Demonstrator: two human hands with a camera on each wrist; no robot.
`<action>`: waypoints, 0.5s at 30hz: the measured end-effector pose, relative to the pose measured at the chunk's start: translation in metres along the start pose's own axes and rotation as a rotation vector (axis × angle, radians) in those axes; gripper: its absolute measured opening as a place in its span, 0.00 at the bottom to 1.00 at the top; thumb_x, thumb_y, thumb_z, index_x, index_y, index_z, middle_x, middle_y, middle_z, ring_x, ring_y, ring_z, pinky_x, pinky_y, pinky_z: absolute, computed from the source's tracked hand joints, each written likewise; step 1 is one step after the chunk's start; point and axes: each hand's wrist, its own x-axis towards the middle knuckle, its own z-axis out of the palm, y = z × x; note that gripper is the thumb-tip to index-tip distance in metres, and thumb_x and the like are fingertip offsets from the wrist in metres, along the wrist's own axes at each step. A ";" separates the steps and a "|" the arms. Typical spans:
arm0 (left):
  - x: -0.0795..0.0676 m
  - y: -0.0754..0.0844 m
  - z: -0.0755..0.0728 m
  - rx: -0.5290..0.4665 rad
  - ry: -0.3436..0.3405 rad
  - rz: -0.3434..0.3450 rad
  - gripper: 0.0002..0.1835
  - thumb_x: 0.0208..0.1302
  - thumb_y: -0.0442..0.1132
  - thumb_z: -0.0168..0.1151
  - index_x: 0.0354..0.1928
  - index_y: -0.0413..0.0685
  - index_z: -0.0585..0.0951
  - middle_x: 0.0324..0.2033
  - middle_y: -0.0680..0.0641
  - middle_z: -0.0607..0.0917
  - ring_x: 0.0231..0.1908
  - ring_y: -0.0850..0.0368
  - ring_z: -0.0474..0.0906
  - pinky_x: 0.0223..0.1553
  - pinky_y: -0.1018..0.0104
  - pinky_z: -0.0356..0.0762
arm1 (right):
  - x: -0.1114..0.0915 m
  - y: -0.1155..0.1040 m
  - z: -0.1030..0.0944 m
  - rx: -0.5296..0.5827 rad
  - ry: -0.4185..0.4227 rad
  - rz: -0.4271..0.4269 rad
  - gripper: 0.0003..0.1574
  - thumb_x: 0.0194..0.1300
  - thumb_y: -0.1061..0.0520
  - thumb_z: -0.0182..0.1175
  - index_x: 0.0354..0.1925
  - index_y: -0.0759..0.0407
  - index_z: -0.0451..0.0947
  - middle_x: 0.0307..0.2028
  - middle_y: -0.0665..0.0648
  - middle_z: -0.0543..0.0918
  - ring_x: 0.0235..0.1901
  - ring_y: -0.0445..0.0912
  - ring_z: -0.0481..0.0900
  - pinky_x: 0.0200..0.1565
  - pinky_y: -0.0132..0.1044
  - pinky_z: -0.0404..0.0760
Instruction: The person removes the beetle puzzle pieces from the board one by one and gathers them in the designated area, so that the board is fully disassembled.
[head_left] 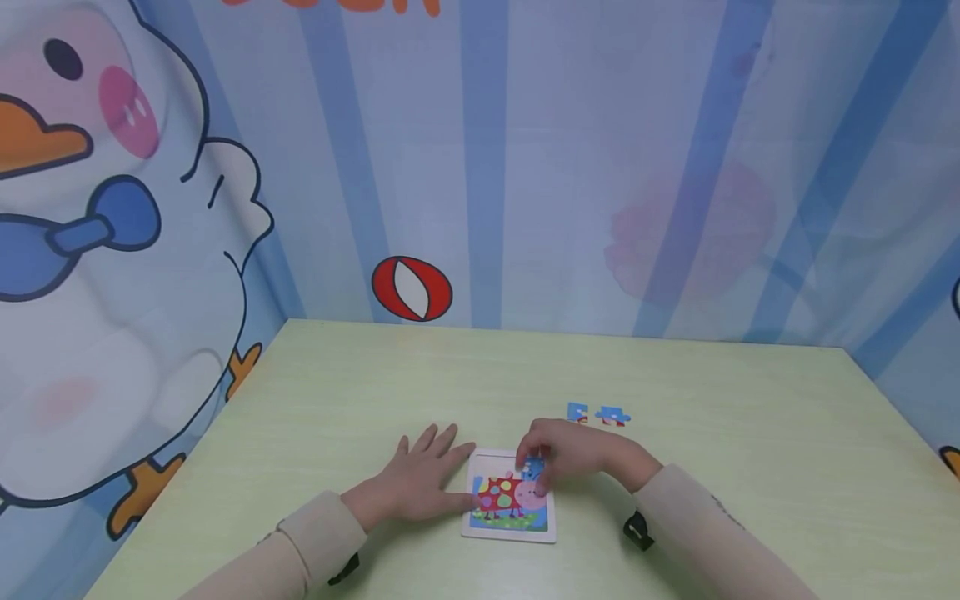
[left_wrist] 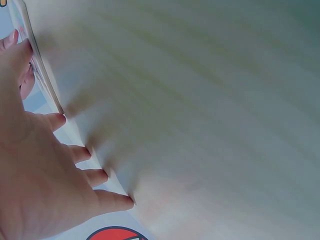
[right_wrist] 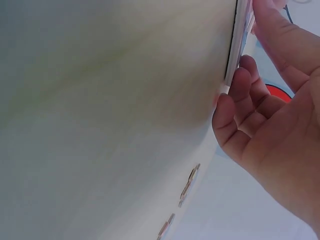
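Observation:
A small square jigsaw puzzle (head_left: 504, 521) in a white frame lies on the table. Its picture has a red spotted body with a pink round face over green and blue. My left hand (head_left: 423, 483) lies spread at its left, thumb on the frame edge and fingertips on the tabletop. Over the upper right corner is my right hand (head_left: 573, 450), its thumb and index finger pinching a blue puzzle piece (head_left: 533, 468). That hand partly hides the piece. In the right wrist view the other fingers (right_wrist: 240, 85) curl beside the frame's edge.
Two loose blue puzzle pieces, one (head_left: 577, 412) left of the other (head_left: 613, 414), lie behind my right hand. The pale green table (head_left: 360, 383) ends at a blue striped cloth backdrop (head_left: 555, 167). A printed white duck (head_left: 97, 333) is at the left.

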 end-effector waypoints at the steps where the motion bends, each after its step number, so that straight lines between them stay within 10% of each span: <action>1: 0.000 0.000 0.000 0.000 0.000 0.000 0.44 0.60 0.72 0.51 0.73 0.57 0.61 0.75 0.43 0.52 0.73 0.36 0.41 0.65 0.29 0.42 | 0.000 0.000 0.000 -0.003 -0.002 0.001 0.15 0.53 0.59 0.72 0.40 0.45 0.82 0.38 0.47 0.74 0.40 0.44 0.70 0.47 0.41 0.73; 15: -0.002 0.002 -0.003 -0.004 -0.010 -0.006 0.44 0.61 0.70 0.52 0.73 0.56 0.61 0.75 0.43 0.52 0.74 0.37 0.41 0.66 0.30 0.42 | 0.000 -0.005 0.001 -0.040 -0.017 0.001 0.13 0.54 0.59 0.72 0.39 0.47 0.83 0.38 0.47 0.73 0.41 0.44 0.71 0.47 0.40 0.74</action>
